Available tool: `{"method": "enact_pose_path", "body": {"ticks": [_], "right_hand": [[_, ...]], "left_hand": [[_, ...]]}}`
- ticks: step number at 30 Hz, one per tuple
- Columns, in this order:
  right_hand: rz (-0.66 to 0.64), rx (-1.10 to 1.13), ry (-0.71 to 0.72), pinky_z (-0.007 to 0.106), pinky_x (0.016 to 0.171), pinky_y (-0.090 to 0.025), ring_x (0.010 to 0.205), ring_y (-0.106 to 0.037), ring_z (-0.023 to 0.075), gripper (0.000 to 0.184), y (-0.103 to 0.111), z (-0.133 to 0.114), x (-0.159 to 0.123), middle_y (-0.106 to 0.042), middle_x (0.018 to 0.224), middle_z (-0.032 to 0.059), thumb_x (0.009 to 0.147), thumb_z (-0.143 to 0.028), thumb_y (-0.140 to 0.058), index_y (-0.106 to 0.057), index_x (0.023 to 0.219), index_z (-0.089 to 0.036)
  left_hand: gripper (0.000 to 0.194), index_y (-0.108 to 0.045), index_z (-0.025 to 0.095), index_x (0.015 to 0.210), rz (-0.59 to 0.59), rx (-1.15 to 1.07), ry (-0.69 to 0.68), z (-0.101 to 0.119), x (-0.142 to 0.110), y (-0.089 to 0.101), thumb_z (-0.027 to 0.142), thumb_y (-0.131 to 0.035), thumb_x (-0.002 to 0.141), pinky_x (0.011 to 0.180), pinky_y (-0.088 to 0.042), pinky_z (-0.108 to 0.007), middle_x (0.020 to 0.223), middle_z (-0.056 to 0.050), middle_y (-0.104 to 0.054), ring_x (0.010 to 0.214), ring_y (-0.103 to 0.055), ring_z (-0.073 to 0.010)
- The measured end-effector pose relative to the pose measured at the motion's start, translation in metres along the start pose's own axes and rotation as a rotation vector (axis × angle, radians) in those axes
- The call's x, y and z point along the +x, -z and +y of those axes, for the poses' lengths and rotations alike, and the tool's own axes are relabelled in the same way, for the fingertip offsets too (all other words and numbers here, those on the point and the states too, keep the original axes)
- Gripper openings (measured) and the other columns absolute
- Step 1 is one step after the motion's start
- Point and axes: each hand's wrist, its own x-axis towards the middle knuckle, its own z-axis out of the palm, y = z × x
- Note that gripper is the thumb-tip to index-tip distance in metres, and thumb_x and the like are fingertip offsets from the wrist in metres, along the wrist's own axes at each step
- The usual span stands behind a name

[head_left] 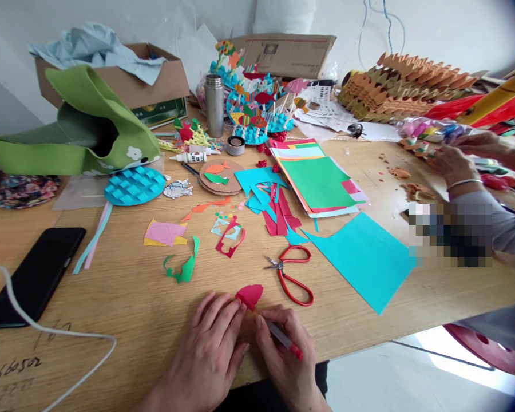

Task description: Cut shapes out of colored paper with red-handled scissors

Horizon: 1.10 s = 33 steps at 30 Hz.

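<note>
My left hand (214, 337) lies flat on the table with fingers stretched out, its fingertips touching a small red paper cut-out (250, 295). The cut-out has a rounded, pointed shape, and its near part is hidden by my fingers. Between thumb and fingers, my right hand (287, 349) grips a pen (283, 337) with a clear barrel and a red end. The pen's tip is at the near edge of the cut-out. Just beyond my right hand rest red-handled scissors (289, 274), blades apart. A green paper scrap (189, 266) lies beyond my left hand.
Coloured paper sheets (321, 180) are stacked beyond the scissors, with a blue sheet (364, 260) to the right. A black phone (38, 269) and white cable (90, 337) lie left. Further back stand a metal flask (214, 106) and paper fish (257, 121). Another person's hand (455, 166) works at right.
</note>
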Motion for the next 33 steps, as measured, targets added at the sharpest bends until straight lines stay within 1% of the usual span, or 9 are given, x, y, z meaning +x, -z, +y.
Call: {"method": "enact_pose_path", "body": {"ticks": [7,14,22,33], "right_hand": [[0.015,0.011,-0.024,0.020,0.057,-0.053,0.063,-0.064,0.0122,0.008,-0.0001,0.0024,-0.0027,-0.066,0.075,0.0013,0.090,-0.014,-0.060,-0.057,0.090,-0.021],[-0.016,0.038,-0.016,0.019,0.056,-0.051,0.063,-0.063,0.0114,0.010,0.0001,0.0004,-0.0013,-0.066,0.075,0.0006,0.090,-0.013,-0.060,-0.056,0.090,-0.021],[0.021,0.055,-0.066,0.020,0.056,-0.052,0.063,-0.061,0.0118,0.007,-0.0008,0.0026,-0.0037,-0.063,0.075,0.0007,0.090,-0.014,-0.060,-0.057,0.089,-0.021],[0.070,0.056,-0.082,0.016,0.059,-0.051,0.064,-0.061,0.0095,0.010,-0.0020,0.0046,-0.0053,-0.063,0.077,-0.0013,0.089,-0.013,-0.062,-0.057,0.090,-0.022]], "left_hand": [[0.034,-0.065,0.013,0.122,-0.005,0.000,-0.010,-0.0005,0.0009,0.0017,0.027,-0.052,0.094,0.103,-0.041,-0.039,0.118,-0.006,-0.070,0.116,-0.055,-0.0232],[0.034,-0.066,0.014,0.121,0.003,-0.001,-0.002,-0.0003,0.0009,0.0013,0.029,-0.049,0.095,0.104,-0.040,-0.039,0.118,-0.006,-0.071,0.115,-0.056,-0.0237],[0.034,-0.065,0.014,0.123,-0.012,-0.004,-0.003,-0.0004,0.0005,0.0013,0.028,-0.050,0.095,0.104,-0.040,-0.040,0.119,-0.005,-0.071,0.115,-0.056,-0.0233],[0.034,-0.065,0.014,0.122,-0.012,-0.011,0.002,0.0000,-0.0007,0.0001,0.026,-0.050,0.094,0.106,-0.038,-0.040,0.119,-0.005,-0.070,0.116,-0.055,-0.0237]]}}
